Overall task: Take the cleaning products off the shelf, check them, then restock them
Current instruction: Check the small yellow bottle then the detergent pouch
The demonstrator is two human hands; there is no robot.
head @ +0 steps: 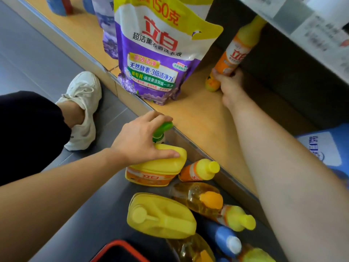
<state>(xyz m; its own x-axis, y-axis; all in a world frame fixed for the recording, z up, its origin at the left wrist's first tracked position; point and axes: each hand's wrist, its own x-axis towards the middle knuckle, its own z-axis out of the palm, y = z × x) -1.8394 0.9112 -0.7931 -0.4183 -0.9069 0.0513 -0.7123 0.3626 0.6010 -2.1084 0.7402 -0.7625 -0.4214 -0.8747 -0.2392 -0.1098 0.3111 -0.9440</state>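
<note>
My right hand (229, 86) grips the lower part of a tall orange-and-yellow dish soap bottle (236, 52) standing at the back of the wooden bottom shelf (204, 118). My left hand (139, 140) holds the top of a yellow jug with a green pump (156, 167) standing on the floor by the shelf edge. Beside that jug on the floor lie a small orange bottle with a yellow cap (200, 170), another yellow jug (162, 216), clear amber bottles (196, 199) and a blue bottle (224, 239).
A big purple-and-yellow detergent pouch (160, 53) stands on the shelf left of the held bottle, more pouches behind it. A blue pack (326, 148) lies at the shelf's right. An upper shelf with price tags (302, 21) overhangs. My white shoe (83, 108) rests on the grey floor.
</note>
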